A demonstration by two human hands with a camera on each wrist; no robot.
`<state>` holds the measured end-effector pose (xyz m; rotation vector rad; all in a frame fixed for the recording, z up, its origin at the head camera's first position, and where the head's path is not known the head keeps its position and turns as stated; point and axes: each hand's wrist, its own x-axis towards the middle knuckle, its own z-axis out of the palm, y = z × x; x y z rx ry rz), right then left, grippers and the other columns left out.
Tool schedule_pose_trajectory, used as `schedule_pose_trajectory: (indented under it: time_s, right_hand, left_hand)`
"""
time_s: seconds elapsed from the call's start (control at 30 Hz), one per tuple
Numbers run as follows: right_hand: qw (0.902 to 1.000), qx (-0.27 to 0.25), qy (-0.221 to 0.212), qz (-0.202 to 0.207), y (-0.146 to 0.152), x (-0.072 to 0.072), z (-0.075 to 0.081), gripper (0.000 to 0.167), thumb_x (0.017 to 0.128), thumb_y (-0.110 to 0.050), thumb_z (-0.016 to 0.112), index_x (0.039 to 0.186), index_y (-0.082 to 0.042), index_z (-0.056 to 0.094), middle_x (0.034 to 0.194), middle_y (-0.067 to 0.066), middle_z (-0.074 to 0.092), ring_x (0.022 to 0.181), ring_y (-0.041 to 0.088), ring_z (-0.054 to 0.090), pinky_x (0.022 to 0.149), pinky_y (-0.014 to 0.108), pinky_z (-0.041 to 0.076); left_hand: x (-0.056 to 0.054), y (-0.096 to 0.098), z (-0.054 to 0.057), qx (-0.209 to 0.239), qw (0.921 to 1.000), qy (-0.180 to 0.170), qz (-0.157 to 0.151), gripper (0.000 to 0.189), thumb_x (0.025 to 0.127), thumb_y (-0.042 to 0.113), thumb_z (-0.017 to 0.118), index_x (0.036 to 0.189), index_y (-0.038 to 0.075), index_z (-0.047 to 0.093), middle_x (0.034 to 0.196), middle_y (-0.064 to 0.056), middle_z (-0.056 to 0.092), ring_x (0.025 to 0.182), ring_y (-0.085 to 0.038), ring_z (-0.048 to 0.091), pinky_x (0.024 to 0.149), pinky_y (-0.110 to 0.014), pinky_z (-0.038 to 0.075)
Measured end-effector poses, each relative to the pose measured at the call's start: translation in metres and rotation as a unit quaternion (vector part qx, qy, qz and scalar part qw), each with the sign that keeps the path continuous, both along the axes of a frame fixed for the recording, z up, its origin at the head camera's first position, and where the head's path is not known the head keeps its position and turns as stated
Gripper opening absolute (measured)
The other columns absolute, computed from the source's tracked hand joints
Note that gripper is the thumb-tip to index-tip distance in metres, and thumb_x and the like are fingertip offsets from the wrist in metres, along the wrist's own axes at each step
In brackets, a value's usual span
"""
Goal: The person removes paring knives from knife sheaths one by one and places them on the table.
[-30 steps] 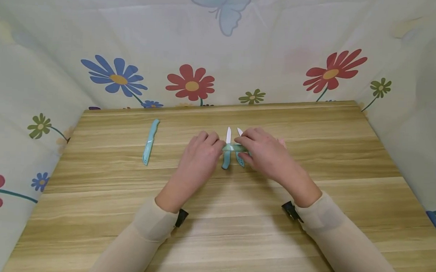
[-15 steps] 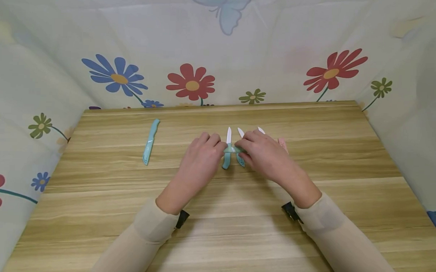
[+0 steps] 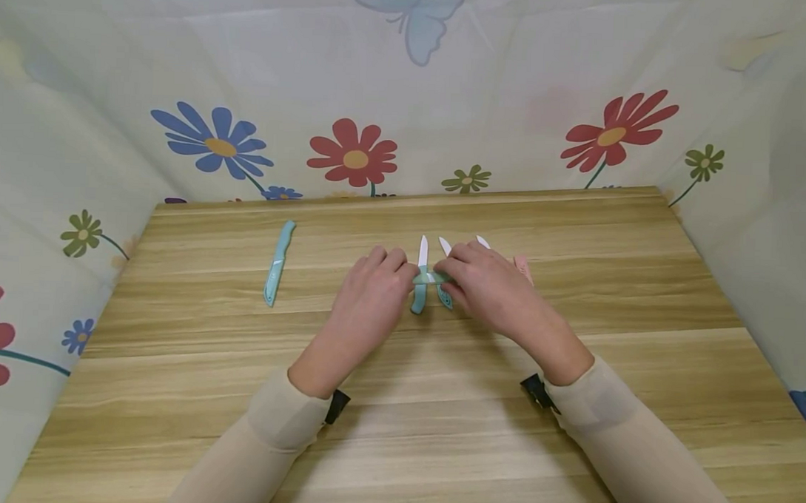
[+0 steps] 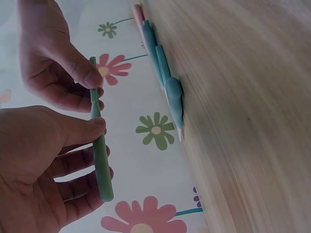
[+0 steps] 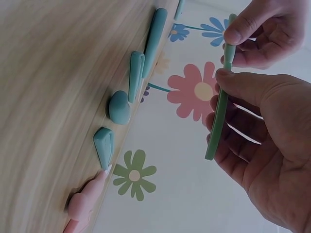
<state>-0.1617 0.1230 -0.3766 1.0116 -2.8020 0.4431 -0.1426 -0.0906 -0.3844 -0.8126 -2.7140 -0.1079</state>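
Note:
Both hands hold a slim green knife in its sheath [image 3: 430,277], level above the table, with a pale band near its middle. My left hand [image 3: 373,287] pinches one end between thumb and fingers; my right hand [image 3: 491,284] pinches the other. I cannot tell which end is the handle. Below lie a teal-handled knife [image 3: 418,300] with a bare white blade and a teal sheath [image 3: 445,296]. Two more white blade tips, the nearer a blade [image 3: 445,245], poke out past my right hand, which hides the rest.
A sheathed teal knife [image 3: 279,263] lies at the table's left. A pink piece [image 3: 523,267] shows behind my right hand; in the right wrist view this pink object [image 5: 80,206] lies beyond the teal pieces. Flowered white cloth [image 3: 516,78] surrounds the table [image 3: 396,444] at back and sides.
My hands have drawn slightly closer together along the green knife, and it sits a little nearer me. Another blade tip and more of the pink piece have come into view.

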Motion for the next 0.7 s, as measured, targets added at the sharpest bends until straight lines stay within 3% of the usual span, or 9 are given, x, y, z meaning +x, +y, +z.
schedule_pose_trajectory:
  time_s: [0.27, 0.4, 0.7]
  right_hand:
    - [1.0000, -0.003, 0.001, 0.003, 0.0008, -0.0005, 0.0006, 0.023, 0.099, -0.014, 0.078, 0.121, -0.007, 0.077, 0.111, 0.007, 0.069, 0.109, 0.030, 0.065, 0.096, 0.045, 0.053]
    - [1.0000, -0.003, 0.002, 0.007, 0.0012, -0.0012, 0.0002, 0.023, 0.099, -0.014, 0.078, 0.121, -0.007, 0.076, 0.111, 0.008, 0.069, 0.112, 0.029, 0.066, 0.106, 0.047, 0.049]
    - [0.9998, -0.005, 0.005, 0.017, 0.0015, -0.0024, -0.0003, 0.024, 0.097, -0.012, 0.080, 0.120, -0.006, 0.077, 0.111, 0.008, 0.070, 0.111, 0.029, 0.066, 0.104, 0.047, 0.050]
  left_hand:
    - [0.0001, 0.0004, 0.0004, -0.001, 1.0000, -0.005, 0.005, 0.024, 0.095, 0.016, 0.083, 0.116, 0.006, 0.079, 0.098, -0.006, 0.064, 0.086, -0.024, 0.052, 0.070, -0.031, 0.048]
    - [0.0003, 0.0003, 0.0012, -0.002, 1.0000, -0.004, 0.005, 0.024, 0.095, 0.016, 0.083, 0.116, 0.006, 0.079, 0.098, -0.006, 0.064, 0.087, -0.024, 0.053, 0.070, -0.031, 0.048]
    - [-0.0003, 0.0002, 0.0020, 0.001, 0.9999, -0.013, 0.009, 0.025, 0.095, 0.016, 0.083, 0.117, 0.006, 0.079, 0.098, -0.005, 0.064, 0.086, -0.023, 0.053, 0.071, -0.030, 0.048]
